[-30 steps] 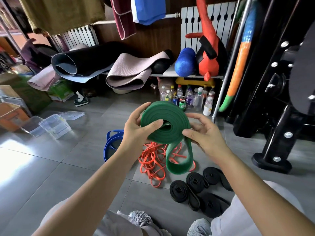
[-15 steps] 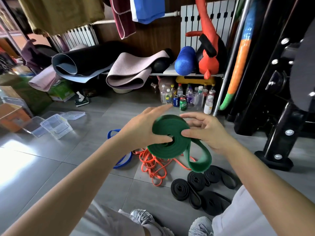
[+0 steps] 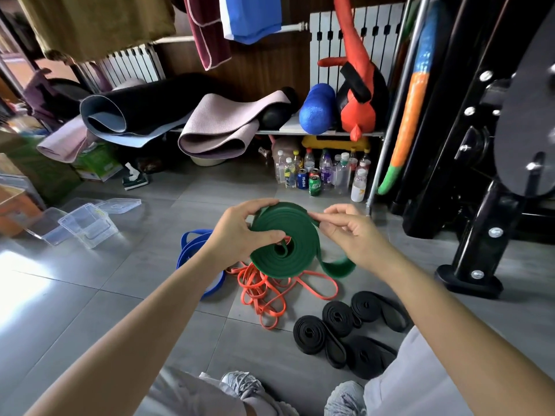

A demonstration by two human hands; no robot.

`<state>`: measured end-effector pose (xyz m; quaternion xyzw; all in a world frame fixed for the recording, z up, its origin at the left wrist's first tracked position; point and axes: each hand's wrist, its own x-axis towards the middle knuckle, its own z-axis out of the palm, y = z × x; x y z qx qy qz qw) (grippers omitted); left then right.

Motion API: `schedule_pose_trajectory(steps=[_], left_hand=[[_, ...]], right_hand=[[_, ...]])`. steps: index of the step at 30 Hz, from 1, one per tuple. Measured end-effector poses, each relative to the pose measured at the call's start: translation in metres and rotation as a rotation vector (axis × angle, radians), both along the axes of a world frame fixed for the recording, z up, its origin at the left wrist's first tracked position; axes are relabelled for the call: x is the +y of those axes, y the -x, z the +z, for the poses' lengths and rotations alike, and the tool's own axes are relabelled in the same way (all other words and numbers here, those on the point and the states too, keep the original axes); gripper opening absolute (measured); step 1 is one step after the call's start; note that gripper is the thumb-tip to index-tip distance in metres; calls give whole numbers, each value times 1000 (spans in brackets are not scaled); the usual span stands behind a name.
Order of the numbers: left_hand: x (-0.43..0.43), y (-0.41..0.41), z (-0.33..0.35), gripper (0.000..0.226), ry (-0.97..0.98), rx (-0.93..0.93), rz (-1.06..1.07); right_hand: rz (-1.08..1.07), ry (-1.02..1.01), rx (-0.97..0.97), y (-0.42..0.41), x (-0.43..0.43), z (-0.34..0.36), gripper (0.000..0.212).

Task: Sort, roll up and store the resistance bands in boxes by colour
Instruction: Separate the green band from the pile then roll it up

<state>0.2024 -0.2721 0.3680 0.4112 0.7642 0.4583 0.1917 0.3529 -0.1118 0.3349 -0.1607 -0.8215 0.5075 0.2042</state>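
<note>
Two hands hold green roll [image 3: 289, 250] up over floor. Your left hand [image 3: 240, 232] pinches roll so coils can't pop open. Your right hand [image 3: 353, 232] pinches band at top, guiding loose tail [image 3: 338, 267]. Boxes [image 3: 87, 225] sit far left.

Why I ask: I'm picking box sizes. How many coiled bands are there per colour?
Black bands: 4, coiled on the floor.
Green band: 1, partly coiled, held by left hand and right hand.
Blue bands: 0 coiled, loose.
Orange bands: 0 coiled, tangled.
Total: 5 coiled.
</note>
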Motion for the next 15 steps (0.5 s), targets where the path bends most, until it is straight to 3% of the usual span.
schedule_pose_trajectory(steps=[5,11,15], left_hand=[[9,-2,-1,47,-78,-88,59],[31,-1,2,44,-144,-159,136],[56,-3,13,48,-97,62,62]], right_hand=[[-32,-40,-86,-2,0,-3,43],[-196,34,-50,3,3,9,34],[-283,-175,-209,17,12,26,48]])
